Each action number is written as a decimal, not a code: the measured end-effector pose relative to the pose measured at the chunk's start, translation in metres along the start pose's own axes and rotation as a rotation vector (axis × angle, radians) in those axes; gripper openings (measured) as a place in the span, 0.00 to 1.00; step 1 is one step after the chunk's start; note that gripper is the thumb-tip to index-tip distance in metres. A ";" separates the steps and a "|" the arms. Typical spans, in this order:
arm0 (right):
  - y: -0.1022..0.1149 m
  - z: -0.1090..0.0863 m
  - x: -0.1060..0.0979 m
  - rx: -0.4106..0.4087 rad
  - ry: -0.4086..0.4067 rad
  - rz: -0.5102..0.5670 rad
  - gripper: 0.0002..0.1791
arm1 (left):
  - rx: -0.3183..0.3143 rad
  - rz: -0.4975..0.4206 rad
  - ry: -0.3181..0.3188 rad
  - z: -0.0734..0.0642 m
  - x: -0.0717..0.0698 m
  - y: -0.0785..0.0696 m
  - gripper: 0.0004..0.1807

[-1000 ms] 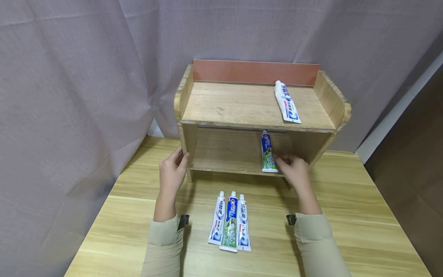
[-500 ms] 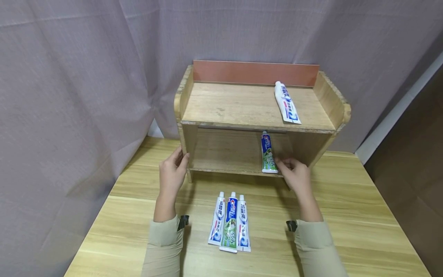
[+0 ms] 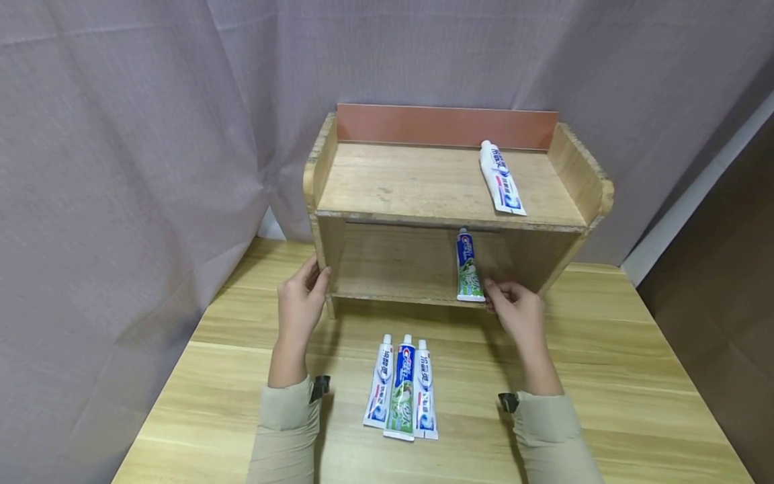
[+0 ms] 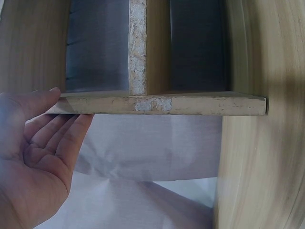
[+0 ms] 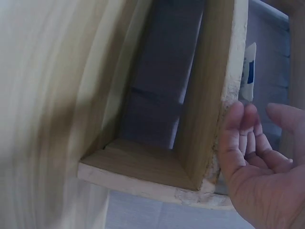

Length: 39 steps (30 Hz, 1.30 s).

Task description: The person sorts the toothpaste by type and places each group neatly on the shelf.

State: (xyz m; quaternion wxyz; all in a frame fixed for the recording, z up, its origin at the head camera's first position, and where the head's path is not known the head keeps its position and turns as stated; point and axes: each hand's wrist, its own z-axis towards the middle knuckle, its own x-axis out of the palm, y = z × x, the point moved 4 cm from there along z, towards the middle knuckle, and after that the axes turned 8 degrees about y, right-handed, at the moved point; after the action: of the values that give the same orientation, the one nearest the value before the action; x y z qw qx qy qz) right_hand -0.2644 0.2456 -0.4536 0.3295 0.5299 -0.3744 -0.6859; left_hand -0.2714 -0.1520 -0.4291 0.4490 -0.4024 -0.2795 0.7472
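Observation:
My left hand (image 3: 302, 296) grips the left side panel of a two-tier wooden shelf (image 3: 393, 181). In the left wrist view, the thumb lies on the panel's inner side and the fingers lie outside. A blue and green toothpaste tube (image 3: 468, 269) lies flat on the lower tier, cap to the back. Just right of its crimped end is my right hand (image 3: 520, 312), at the tier's front edge. The right wrist view shows its thumb apart from its loosely bent fingers (image 5: 232, 143), holding nothing. A white toothpaste tube (image 3: 502, 180) lies on the upper tier, slanted.
On the wooden table (image 3: 242, 376), in front of the shelf, a blue and green tube (image 3: 402, 396) lies between two white tubes, one at left (image 3: 379, 386) and one at right (image 3: 426, 396). A grey curtain (image 3: 423, 54) hangs behind.
My right hand has moved slightly to the right and towards me, away from the blue and green tube on the lower tier. My left hand has stayed on the side panel.

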 end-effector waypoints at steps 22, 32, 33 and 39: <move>-0.001 -0.028 0.006 -0.044 -0.135 0.089 0.20 | -0.017 -0.015 0.011 0.000 0.000 0.000 0.19; 0.000 -0.035 0.011 -0.015 -0.086 0.097 0.15 | -0.008 -0.009 0.012 0.002 0.002 0.000 0.19; 0.001 -0.035 0.011 -0.019 -0.081 0.096 0.15 | -0.009 -0.008 0.012 0.002 0.002 0.000 0.19; 0.001 -0.039 0.017 -0.051 -0.061 0.093 0.18 | -0.016 -0.022 0.010 0.001 0.001 0.000 0.20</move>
State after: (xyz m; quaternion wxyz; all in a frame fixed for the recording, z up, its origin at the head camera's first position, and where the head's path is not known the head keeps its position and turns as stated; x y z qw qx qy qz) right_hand -0.2304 0.2245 -0.4665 0.3626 0.4825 -0.3910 -0.6949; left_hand -0.2726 -0.1516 -0.4292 0.4553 -0.4069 -0.2875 0.7379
